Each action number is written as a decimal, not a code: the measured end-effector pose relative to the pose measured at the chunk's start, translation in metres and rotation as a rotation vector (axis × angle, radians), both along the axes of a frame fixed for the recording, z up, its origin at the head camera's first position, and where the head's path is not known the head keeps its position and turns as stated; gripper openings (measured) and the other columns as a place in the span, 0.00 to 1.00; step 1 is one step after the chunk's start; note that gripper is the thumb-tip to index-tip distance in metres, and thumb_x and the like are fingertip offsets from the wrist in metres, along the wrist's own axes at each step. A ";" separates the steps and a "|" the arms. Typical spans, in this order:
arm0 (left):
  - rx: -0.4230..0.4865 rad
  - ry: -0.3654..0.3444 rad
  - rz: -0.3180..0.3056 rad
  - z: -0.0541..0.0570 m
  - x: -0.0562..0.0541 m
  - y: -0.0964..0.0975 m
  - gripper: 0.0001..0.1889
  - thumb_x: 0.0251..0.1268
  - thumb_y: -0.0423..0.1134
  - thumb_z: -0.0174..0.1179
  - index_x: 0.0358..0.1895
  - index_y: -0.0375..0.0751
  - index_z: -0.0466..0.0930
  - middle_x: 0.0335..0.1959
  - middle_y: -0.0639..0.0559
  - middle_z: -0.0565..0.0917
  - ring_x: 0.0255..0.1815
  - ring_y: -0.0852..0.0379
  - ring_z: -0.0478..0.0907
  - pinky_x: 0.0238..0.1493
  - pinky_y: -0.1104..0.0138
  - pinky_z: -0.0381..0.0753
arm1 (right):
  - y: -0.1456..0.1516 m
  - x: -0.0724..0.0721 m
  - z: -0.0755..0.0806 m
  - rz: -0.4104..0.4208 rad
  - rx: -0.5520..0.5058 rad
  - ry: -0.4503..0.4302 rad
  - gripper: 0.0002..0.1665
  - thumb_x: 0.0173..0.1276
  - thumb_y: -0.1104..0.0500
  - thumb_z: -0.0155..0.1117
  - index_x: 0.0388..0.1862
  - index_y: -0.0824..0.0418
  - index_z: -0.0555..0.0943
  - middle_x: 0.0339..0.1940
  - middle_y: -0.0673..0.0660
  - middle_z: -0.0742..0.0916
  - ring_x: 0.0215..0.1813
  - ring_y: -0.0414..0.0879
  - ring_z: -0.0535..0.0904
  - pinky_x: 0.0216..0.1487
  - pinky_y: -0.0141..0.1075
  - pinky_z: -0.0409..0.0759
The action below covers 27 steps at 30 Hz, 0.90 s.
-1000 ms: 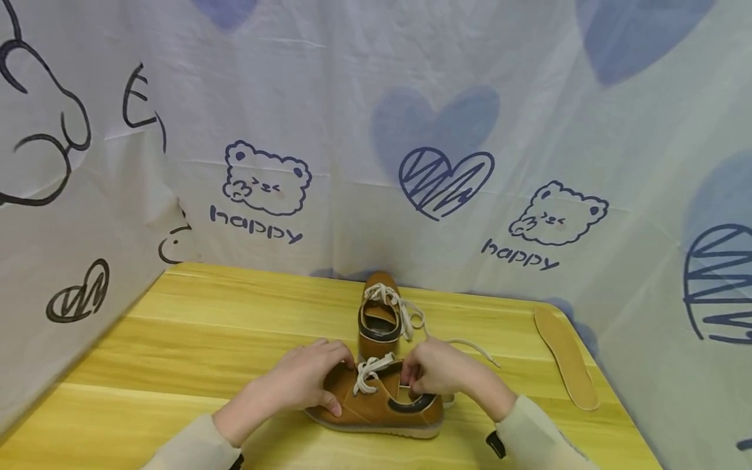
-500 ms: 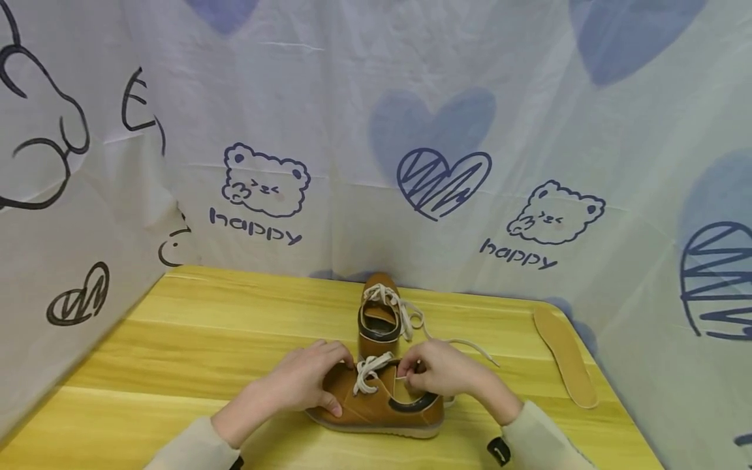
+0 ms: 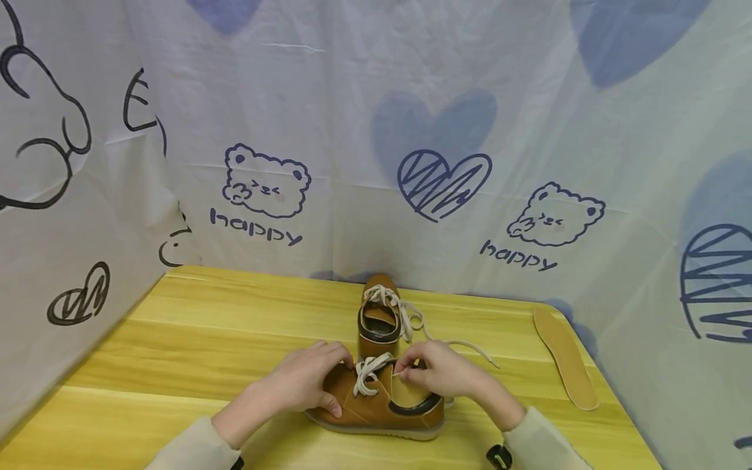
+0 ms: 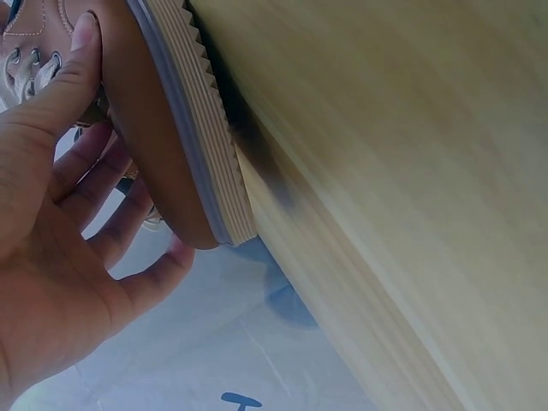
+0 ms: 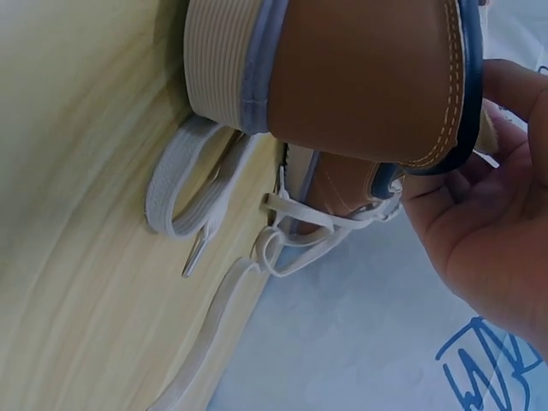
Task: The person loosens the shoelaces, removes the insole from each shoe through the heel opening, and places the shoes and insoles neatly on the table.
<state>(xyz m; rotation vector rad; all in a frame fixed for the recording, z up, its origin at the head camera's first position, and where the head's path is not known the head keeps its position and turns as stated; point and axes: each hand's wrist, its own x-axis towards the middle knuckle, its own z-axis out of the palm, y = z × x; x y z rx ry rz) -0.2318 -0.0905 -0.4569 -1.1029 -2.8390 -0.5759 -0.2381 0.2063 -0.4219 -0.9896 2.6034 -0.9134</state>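
A brown leather shoe (image 3: 364,408) with white laces lies sideways at the table's front, toe to the left. My left hand (image 3: 305,378) grips its toe end, thumb on the near side and fingers over the far side. In the left wrist view the thumb and fingers (image 4: 137,282) span the toe above the ribbed sole. At the shoe's opening, my right hand (image 3: 437,371) pinches the edge of a tan insole (image 3: 408,393), its heel part tilted up near the dark collar. The right wrist view shows a sliver of the insole (image 5: 487,135) between the fingers; the rest is hidden.
Behind stands a second brown shoe (image 3: 378,333), heel toward me, its loose white lace (image 3: 470,346) trailing right. Another tan insole (image 3: 566,359) lies near the right edge of the wooden table (image 3: 205,339). A printed cloth (image 3: 352,248) hangs around the back and sides.
My right hand has moved slightly left and up, and more of the insole shows in the shoe's opening. The left hand and both shoes have stayed in place.
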 end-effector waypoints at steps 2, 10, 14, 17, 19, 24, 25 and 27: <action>-0.001 0.001 0.000 0.000 0.000 0.000 0.38 0.36 0.58 0.83 0.56 0.51 0.80 0.58 0.58 0.82 0.54 0.56 0.78 0.48 0.53 0.83 | 0.000 0.001 0.000 -0.015 -0.013 0.016 0.06 0.75 0.61 0.65 0.43 0.57 0.89 0.40 0.47 0.90 0.38 0.36 0.78 0.40 0.32 0.78; 0.004 0.007 -0.011 0.000 0.000 0.000 0.38 0.36 0.58 0.83 0.55 0.51 0.80 0.58 0.58 0.82 0.53 0.56 0.78 0.47 0.53 0.84 | 0.010 0.010 0.007 -0.140 -0.080 0.023 0.07 0.75 0.61 0.66 0.44 0.59 0.90 0.39 0.47 0.89 0.41 0.38 0.81 0.44 0.34 0.80; 0.008 0.017 -0.012 0.000 0.000 -0.002 0.38 0.36 0.57 0.83 0.55 0.50 0.80 0.58 0.58 0.82 0.54 0.55 0.78 0.49 0.52 0.84 | 0.023 0.014 0.008 -0.177 -0.061 0.041 0.07 0.74 0.58 0.67 0.44 0.55 0.90 0.38 0.44 0.88 0.35 0.37 0.78 0.38 0.33 0.78; 0.004 0.019 -0.006 0.000 0.000 -0.003 0.38 0.36 0.57 0.83 0.55 0.51 0.80 0.58 0.58 0.82 0.54 0.55 0.78 0.50 0.52 0.84 | 0.032 0.016 0.005 -0.186 -0.084 0.032 0.06 0.74 0.58 0.68 0.45 0.55 0.90 0.39 0.46 0.88 0.33 0.37 0.77 0.34 0.33 0.78; -0.001 0.017 -0.006 0.000 0.000 -0.003 0.38 0.37 0.57 0.83 0.56 0.51 0.80 0.59 0.58 0.82 0.55 0.55 0.78 0.51 0.52 0.84 | 0.037 0.017 0.002 -0.177 -0.115 0.032 0.07 0.75 0.59 0.67 0.47 0.57 0.89 0.41 0.48 0.88 0.34 0.38 0.79 0.35 0.33 0.80; 0.003 0.015 -0.012 0.000 0.000 -0.002 0.38 0.37 0.58 0.83 0.56 0.50 0.80 0.59 0.58 0.82 0.55 0.55 0.78 0.51 0.52 0.84 | 0.044 0.023 -0.003 -0.065 -0.131 0.222 0.14 0.76 0.57 0.66 0.57 0.57 0.87 0.52 0.52 0.88 0.48 0.44 0.84 0.49 0.40 0.86; 0.004 0.014 -0.013 0.000 0.000 -0.002 0.38 0.37 0.58 0.83 0.56 0.50 0.80 0.58 0.58 0.82 0.54 0.55 0.78 0.51 0.52 0.84 | 0.045 0.024 -0.003 -0.029 -0.119 0.289 0.15 0.76 0.57 0.67 0.59 0.56 0.86 0.55 0.52 0.88 0.52 0.46 0.84 0.53 0.43 0.85; 0.005 0.014 -0.014 -0.001 0.001 -0.001 0.38 0.37 0.58 0.83 0.56 0.51 0.80 0.58 0.59 0.82 0.54 0.56 0.78 0.49 0.52 0.84 | 0.046 0.027 -0.002 0.051 -0.079 0.444 0.18 0.74 0.56 0.69 0.61 0.54 0.85 0.60 0.51 0.86 0.60 0.49 0.82 0.59 0.49 0.83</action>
